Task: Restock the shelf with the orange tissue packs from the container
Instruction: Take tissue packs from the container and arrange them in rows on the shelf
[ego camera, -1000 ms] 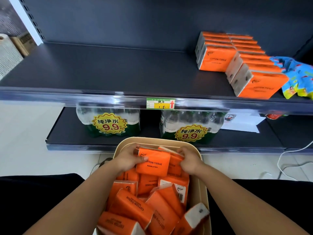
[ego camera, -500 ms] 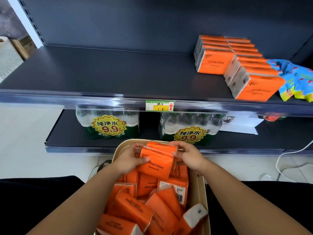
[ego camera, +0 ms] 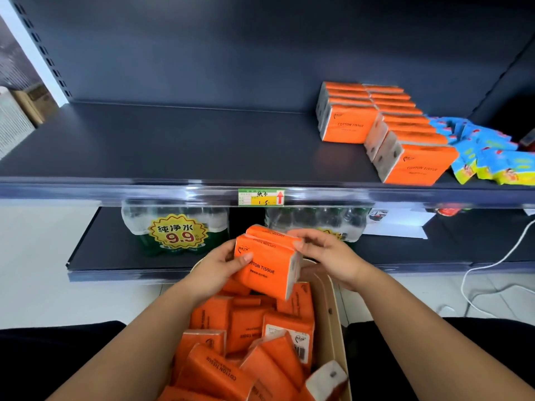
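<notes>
Two orange tissue packs, held together as one bundle, hang above the beige container. My left hand grips their left side with the thumb on the front face. My right hand grips their right end. Several more orange packs lie jumbled in the container below. On the dark upper shelf, orange tissue packs stand in two rows at the right.
Blue and yellow packets lie right of the shelved packs. A price tag sits on the shelf's front rail. Shrink-wrapped water bottles fill the lower shelf. A white cable trails on the floor at right.
Both hands have lifted the tissue packs up out of the container, toward the shelves. The view has tilted slightly downward.
</notes>
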Demonstrator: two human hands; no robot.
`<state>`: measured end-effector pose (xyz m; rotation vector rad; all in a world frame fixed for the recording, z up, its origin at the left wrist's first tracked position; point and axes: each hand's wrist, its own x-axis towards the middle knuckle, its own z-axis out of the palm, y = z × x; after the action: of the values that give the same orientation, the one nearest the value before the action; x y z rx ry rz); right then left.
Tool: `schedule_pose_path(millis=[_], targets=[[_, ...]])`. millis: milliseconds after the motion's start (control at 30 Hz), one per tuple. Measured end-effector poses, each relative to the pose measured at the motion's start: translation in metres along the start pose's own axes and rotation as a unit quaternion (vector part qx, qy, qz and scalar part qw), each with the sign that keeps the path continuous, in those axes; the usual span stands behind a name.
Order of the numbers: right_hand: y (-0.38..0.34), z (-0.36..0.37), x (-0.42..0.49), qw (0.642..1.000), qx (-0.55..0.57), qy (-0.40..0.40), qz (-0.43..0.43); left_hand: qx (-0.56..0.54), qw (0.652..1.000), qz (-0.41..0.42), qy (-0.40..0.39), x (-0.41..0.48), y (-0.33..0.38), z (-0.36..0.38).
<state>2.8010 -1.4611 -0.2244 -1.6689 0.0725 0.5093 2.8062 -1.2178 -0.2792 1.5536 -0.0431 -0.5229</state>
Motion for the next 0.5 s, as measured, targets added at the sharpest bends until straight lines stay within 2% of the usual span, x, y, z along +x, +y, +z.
schedule_pose_path(millis=[67, 233, 500], targets=[[-0.007, -0.004, -0.004, 1.000, -0.018, -0.006, -0.020, 0.004, 1.000, 0.021, 0.013, -0.001, 0.012, 0.006], [-0.020, -0.006, -0.007, 0.982, -0.184, 0.005, -0.054, 0.012, 0.996, 0.072, 0.046, 0.000, 0.035, 0.017], [-0.065, -0.046, -0.018, 0.969, -0.195, 0.062, -0.142, 0.080, 0.982, 0.166, 0.051, 0.017, 0.101, 0.040]])
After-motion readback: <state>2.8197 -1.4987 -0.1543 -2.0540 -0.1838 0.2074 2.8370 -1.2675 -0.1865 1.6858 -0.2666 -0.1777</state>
